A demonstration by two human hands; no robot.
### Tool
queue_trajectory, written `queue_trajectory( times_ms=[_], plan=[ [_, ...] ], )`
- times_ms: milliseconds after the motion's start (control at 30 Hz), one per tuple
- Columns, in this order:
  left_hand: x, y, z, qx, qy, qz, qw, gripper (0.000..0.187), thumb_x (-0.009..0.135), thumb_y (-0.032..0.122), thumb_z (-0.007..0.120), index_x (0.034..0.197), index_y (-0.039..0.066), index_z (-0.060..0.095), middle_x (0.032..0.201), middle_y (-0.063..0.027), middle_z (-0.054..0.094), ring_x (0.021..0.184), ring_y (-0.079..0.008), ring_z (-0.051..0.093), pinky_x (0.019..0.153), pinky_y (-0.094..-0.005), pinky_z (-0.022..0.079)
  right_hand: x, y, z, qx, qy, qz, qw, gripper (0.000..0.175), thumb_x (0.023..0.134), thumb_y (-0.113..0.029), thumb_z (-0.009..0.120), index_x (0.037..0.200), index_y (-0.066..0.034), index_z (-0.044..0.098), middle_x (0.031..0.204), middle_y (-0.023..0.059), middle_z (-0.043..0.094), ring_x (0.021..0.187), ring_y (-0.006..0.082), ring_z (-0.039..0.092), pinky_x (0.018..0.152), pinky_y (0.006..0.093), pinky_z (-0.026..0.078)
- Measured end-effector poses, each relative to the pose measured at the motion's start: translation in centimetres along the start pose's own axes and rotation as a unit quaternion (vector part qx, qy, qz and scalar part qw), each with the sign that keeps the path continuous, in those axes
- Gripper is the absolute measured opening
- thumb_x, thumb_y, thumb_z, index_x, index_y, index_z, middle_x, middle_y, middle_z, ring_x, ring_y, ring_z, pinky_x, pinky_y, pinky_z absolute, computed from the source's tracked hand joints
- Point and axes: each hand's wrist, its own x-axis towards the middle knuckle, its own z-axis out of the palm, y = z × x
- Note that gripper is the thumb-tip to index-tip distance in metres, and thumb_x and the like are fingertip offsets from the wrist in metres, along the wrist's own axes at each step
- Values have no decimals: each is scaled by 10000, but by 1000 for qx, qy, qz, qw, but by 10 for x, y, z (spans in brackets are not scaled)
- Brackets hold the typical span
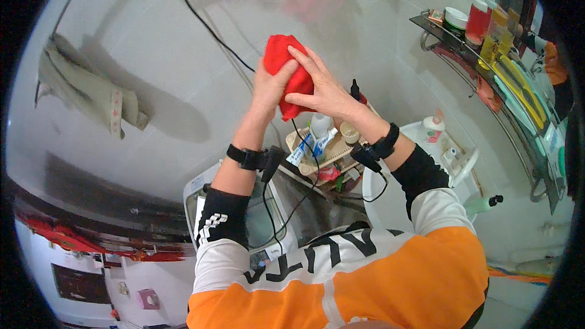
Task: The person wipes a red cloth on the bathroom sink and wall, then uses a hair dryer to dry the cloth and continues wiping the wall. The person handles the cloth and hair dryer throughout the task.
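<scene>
A folded or bunched red cloth (279, 55) is held up between both hands, in front of the pale wall. My left hand (269, 80) grips its left side, with the thumb laid across the front. My right hand (320, 80) presses on the cloth from the right, its fingers spread over the surface. A black cable (210, 32) runs down the wall and passes behind the cloth. Below the hands stands a beige plastic shelf rack (329, 157) with toothpaste tubes (324, 142), a white bottle and a cup.
A white washbasin (379, 192) lies at the right, with a pump bottle (433, 129) on its rim. A dark wall shelf (457, 43) carries bottles and combs. Below my left arm is a top-loading washing machine (269, 219). A greyish towel (87, 87) hangs at the left.
</scene>
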Motion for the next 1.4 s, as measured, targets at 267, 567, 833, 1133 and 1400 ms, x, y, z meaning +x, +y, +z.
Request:
queue_trajectory(
  times_ms=[267,567,833,1133,1400],
  plan=[
    [73,-22,27,288,-130,47,948,722,914,420,715,1445,-6,472,1374,-216,574,1217,-288,597,989,-387,505,25,128,-31,209,162,193,945,774,850,-104,756,1524,-53,378,1423,178,549,1291,258,557,1081,388,456],
    [110,-28,38,350,-147,67,923,395,899,351,700,1055,-11,711,947,-162,734,894,-244,691,822,-387,541,80,170,-69,107,169,204,958,803,818,-189,788,1507,-44,402,1383,241,548,1263,333,575,1051,422,483],
    [68,-1,-6,361,-13,154,920,284,857,264,723,969,6,675,923,-116,667,815,-255,644,763,-395,538,99,118,25,40,21,142,989,792,812,-250,799,1506,-169,426,1406,219,511,1320,386,507,1090,467,445],
    [-13,35,-61,96,90,184,974,844,890,129,727,1586,79,252,1462,-172,497,1285,-281,552,1045,-406,500,90,-23,63,180,-28,-70,981,848,874,-186,717,1585,-97,264,1546,237,375,1433,378,386,1201,482,307],
    [14,106,-188,-122,187,227,948,578,880,11,565,1446,65,462,1316,-103,610,1158,-229,620,973,-378,533,148,-60,62,69,-23,-212,975,474,961,-260,631,1405,-105,566,1408,129,594,1286,261,572,1052,388,449]
  ],
)
